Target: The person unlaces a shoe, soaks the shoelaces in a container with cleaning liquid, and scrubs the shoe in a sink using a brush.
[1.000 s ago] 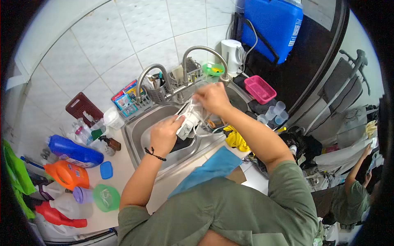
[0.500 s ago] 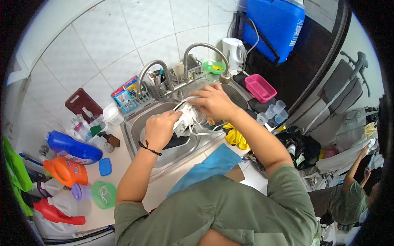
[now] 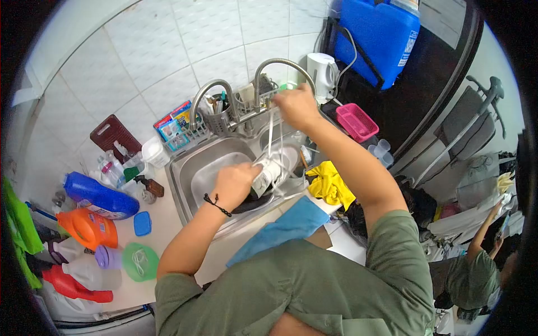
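Observation:
Over the sink [image 3: 178,178], my left hand [image 3: 240,182] is closed around a white and dark shoe [image 3: 267,175]. Loose white laces trail from its front. Higher up, near the faucet, my right hand [image 3: 297,106] pinches a white shoelace [image 3: 271,133], which stretches straight up from the shoe. The shoe's far end is partly covered by my left hand. A yellow cloth [image 3: 332,185] lies on the counter just right of the shoe, and a blue cloth [image 3: 283,229] is at the front edge.
Two curved faucets [image 3: 212,85] rise behind the sink. Detergent bottles [image 3: 101,196] and a green bowl [image 3: 140,262] stand on the left. A pink basket [image 3: 357,122], a white kettle [image 3: 321,75] and clear cups [image 3: 382,150] are on the right. Another person [image 3: 476,274] is at far right.
My right hand has risen from the shoe, drawing the lace up taut. My left hand and the shoe have shifted slightly lower and to the right.

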A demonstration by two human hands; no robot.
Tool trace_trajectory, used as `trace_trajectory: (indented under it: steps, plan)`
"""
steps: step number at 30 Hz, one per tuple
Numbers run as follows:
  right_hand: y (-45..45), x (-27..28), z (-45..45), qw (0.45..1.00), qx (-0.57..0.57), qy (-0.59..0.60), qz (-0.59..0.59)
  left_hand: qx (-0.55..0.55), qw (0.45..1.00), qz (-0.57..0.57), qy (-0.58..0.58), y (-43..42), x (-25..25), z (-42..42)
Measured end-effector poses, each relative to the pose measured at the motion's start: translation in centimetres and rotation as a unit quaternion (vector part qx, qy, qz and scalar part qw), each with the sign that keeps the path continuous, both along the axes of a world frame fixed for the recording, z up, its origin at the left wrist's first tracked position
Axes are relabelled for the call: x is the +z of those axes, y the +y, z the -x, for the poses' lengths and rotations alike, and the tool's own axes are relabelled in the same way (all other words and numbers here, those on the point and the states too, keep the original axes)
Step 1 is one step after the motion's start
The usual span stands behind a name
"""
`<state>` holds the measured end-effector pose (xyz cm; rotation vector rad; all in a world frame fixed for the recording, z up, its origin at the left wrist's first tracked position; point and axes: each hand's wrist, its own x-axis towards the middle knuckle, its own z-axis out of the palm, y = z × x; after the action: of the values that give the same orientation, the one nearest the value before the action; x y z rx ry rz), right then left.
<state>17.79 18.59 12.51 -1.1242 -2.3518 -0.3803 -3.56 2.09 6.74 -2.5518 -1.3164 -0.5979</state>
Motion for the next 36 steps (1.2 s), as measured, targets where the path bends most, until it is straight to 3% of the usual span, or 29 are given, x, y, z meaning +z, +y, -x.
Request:
trace_trajectory:
  steps: [2,4,7,10,13,16,20,23,26,30,33,34,36]
  plan:
    - [1.3,-2.2,-0.7,0.982,-0.099,0.133,0.089,0.016,0.997,-0.028,-0.075,0.1,0.3,0.7]
    - [1.5,-3.9,-1.2,0.938,-0.186,0.235,0.172,0.036,0.996,-0.032,-0.079,0.0,2.1,1.3]
    - [-0.8,-5.0,-0.9,0.988,-0.025,0.144,0.041,0.059,0.996,-0.033,-0.057,0.2,3.3,2.3]
    - [-3.7,-2.5,0.1,0.973,0.216,0.005,0.076,0.055,0.997,-0.048,-0.027,0.6,3.4,2.8]
    - [-4.5,-2.0,1.6,0.952,0.267,-0.148,-0.019,0.032,0.998,-0.054,-0.024,0.7,3.5,2.8]
    - [-3.8,-1.7,2.0,0.919,0.323,-0.207,-0.094,0.048,0.999,-0.006,-0.022,0.4,3.3,2.4]
    - [-2.7,-0.7,2.7,0.885,0.346,-0.269,-0.158,0.032,0.999,-0.029,-0.029,0.3,2.5,2.3]
    - [0.1,1.4,2.3,0.896,0.281,-0.289,-0.187,0.007,0.999,-0.044,0.001,0.4,2.1,2.1]
    - [4.7,5.5,-0.6,0.966,0.064,-0.176,-0.179,0.015,0.996,0.043,0.072,-0.6,0.5,2.2]
    - [5.0,7.5,-3.7,0.981,-0.101,-0.036,-0.16,0.06,0.996,0.053,-0.046,-0.7,-1.7,4.4]
    - [4.1,5.3,-2.2,0.975,-0.189,-0.081,-0.078,0.079,0.993,0.042,-0.081,-1.1,0.6,4.0]
    - [3.1,4.8,-1.8,0.982,-0.16,-0.082,-0.064,0.081,0.993,0.039,-0.08,-1.2,1.2,3.8]
    - [0.1,4.0,-1.2,0.974,-0.099,-0.058,-0.195,0.076,0.994,0.009,-0.079,-1.0,1.2,3.9]
